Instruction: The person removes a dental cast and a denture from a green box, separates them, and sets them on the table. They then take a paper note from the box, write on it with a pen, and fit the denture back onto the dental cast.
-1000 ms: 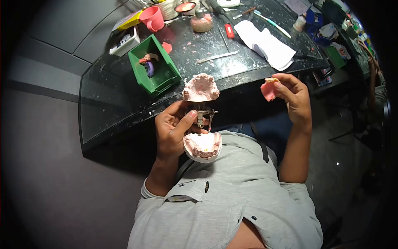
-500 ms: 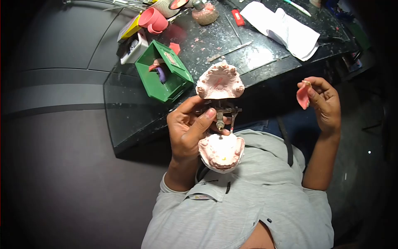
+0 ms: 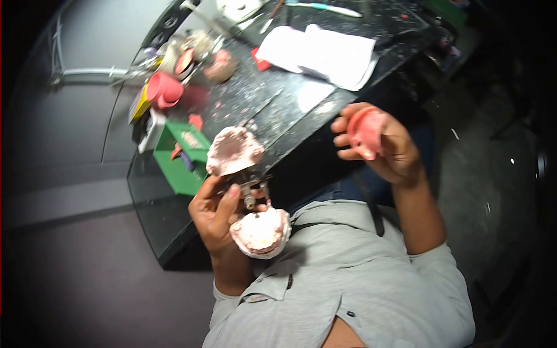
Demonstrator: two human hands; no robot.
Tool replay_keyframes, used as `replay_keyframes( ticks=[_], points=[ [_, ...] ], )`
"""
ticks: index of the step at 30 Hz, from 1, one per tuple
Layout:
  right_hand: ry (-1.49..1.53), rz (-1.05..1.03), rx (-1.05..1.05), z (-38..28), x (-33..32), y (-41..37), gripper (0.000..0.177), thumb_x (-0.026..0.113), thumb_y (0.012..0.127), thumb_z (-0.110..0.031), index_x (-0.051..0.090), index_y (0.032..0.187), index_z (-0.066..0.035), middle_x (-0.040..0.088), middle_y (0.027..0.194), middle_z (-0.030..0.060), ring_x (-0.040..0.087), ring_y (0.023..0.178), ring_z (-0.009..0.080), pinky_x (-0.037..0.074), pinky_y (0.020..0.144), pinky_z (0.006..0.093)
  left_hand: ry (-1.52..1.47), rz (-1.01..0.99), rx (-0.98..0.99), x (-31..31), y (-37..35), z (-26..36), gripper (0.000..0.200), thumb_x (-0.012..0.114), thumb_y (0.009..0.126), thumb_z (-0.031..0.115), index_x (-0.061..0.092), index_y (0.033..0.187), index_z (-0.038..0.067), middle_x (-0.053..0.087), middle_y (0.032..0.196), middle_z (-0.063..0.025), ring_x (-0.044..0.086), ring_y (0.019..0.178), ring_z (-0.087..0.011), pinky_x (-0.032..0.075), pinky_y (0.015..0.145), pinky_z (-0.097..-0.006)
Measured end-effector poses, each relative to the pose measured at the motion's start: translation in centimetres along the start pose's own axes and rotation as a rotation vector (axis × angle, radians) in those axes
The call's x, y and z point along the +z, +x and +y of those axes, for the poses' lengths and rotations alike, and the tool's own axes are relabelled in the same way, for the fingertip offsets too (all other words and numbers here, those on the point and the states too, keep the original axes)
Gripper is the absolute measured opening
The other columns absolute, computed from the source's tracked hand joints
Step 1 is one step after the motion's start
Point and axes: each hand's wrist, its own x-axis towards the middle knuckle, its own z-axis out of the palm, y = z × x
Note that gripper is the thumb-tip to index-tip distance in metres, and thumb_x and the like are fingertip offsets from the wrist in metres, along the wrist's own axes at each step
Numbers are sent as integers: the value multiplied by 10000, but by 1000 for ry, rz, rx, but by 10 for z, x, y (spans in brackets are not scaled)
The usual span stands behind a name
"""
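Note:
My left hand is wrapped around the metal frame of a dental articulator, which is spread wide. One pale pinkish plaster dental cast is on its upper side, and a second plaster cast, brightly lit, is at the lower side near my shirt. Over to the right, my right hand holds a pink denture base plate between thumb and fingers. The plate's curved arch faces the camera, apart from the casts. Some fingers of the right hand extend behind it.
On the black bench are a green box holding small pieces, a pink cup, a glass jar, a white cloth, a toothbrush and a thin tool. The bench's front edge runs diagonally behind my hands.
The view has shifted, so the bench things appear further left. My right hand has come closer to the articulator and turned the pink plate to show its arch. My left hand still grips the articulator.

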Motion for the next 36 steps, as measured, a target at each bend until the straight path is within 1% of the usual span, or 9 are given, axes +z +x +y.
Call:
replay_keyframes(
  ticks=[6, 10, 14, 18, 23, 27, 32, 34, 36],
  points=[
    [168, -163, -19, 3, 6, 6, 638, 695, 933, -248, 402, 1367, 116, 539, 1309, 313, 623, 1176, 380, 542, 996, 490, 54, -44, -9, 0, -1, -1, 258, 556, 933, 17, 560, 1138, -141, 684, 890, -243, 702, 672, -235, 621, 565, -317],
    [179, -175, -55, 2, 12, 2, 650, 714, 924, -245, 400, 1362, 119, 528, 1317, 318, 622, 1173, 392, 546, 986, 500, 36, -90, -14, -5, -2, -1, 252, 559, 933, 14, 559, 1141, -129, 680, 893, -253, 704, 679, -245, 618, 551, -333],
    [172, -137, -52, 0, 11, 0, 616, 715, 924, -207, 410, 1355, 110, 574, 1257, 285, 649, 1134, 378, 563, 967, 490, 11, -65, -18, -5, -2, 0, 259, 548, 928, 5, 566, 1139, -143, 678, 913, -255, 707, 697, -242, 624, 563, -331],
    [122, -90, -63, -2, 12, -9, 595, 758, 887, -201, 456, 1316, 78, 588, 1185, 214, 677, 1080, 314, 588, 933, 459, 1, -85, 2, -10, -7, 3, 257, 541, 931, -12, 569, 1150, -144, 684, 925, -256, 716, 717, -248, 642, 585, -347],
    [62, -69, -56, -8, 3, -23, 598, 692, 943, -255, 417, 1361, 72, 532, 1219, 204, 670, 1084, 280, 578, 960, 439, -28, -69, 57, -8, -17, 9, 251, 576, 929, -18, 589, 1147, -141, 698, 932, -238, 726, 742, -252, 649, 595, -349],
    [133, -133, -28, -15, -7, -26, 696, 760, 882, -169, 365, 1413, 47, 468, 1245, 185, 590, 1148, 288, 543, 1018, 447, 18, -50, 92, -4, -25, 18, 250, 584, 920, -26, 589, 1137, -149, 694, 926, -231, 725, 740, -251, 647, 575, -354],
    [111, -157, -10, -17, -19, -29, 736, 764, 881, -170, 315, 1414, 66, 437, 1253, 190, 570, 1174, 292, 537, 1027, 456, 84, -11, 88, 1, -32, 23, 256, 590, 912, -22, 590, 1134, -149, 692, 934, -228, 722, 743, -245, 647, 577, -352],
    [94, -150, 2, -18, -27, -31, 760, 775, 875, -179, 301, 1424, 48, 419, 1277, 179, 561, 1176, 280, 551, 1006, 450, 75, 40, 139, 8, -32, 22, 262, 561, 891, -18, 553, 1120, -144, 660, 988, -304, 726, 724, -285, 653, 544, -360],
    [83, -127, -2, -21, -32, -34, 767, 792, 861, -182, 308, 1414, 36, 417, 1266, 160, 566, 1145, 256, 569, 972, 429, 86, 83, 136, 7, -31, 23, 252, 560, 885, -21, 549, 1110, -136, 653, 995, -314, 720, 711, -289, 650, 526, -363]
  ],
)
